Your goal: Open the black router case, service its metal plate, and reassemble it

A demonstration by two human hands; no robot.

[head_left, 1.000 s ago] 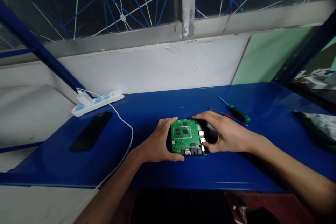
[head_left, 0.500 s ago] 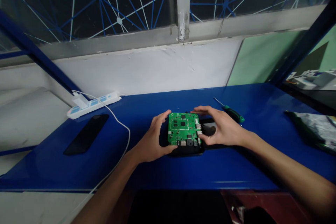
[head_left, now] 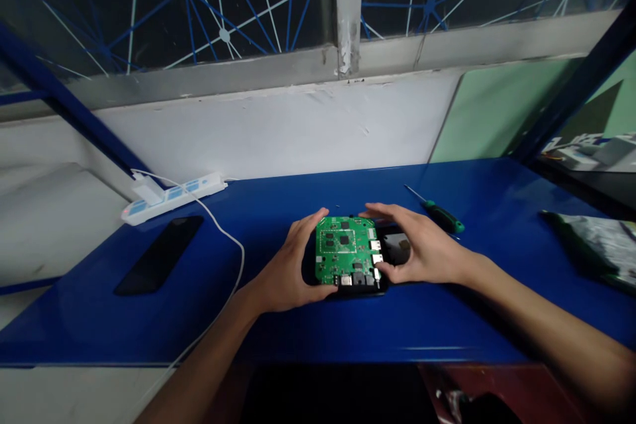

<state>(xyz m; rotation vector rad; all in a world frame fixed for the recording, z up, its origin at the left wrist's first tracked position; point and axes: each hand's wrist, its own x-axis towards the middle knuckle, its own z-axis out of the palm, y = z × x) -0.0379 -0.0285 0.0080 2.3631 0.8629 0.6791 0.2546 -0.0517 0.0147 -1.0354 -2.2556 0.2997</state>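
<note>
A green circuit board [head_left: 342, 248] lies component side up, with metal ports along its right and front edges. Under it a black plastic casing [head_left: 368, 290] shows at the front rim. My left hand [head_left: 288, 268] grips the board's left side, thumb at the front corner and fingers at the back corner. At the right side, my right hand [head_left: 422, 245] holds the board between its thumb, by the ports, and its fingers at the back corner. Partly behind my right hand lies a dark flat piece [head_left: 395, 245] with a greyish patch.
A green-handled screwdriver [head_left: 442, 216] lies behind my right hand. On the left are a black phone [head_left: 159, 255], a white power strip [head_left: 173, 199] and a white cable [head_left: 241, 252]. A silvery bag [head_left: 601, 245] lies at far right on the blue table [head_left: 298, 338].
The board has come down slightly toward the front, sitting lower over the black casing, with both hands still on it. The view has shifted a little.
</note>
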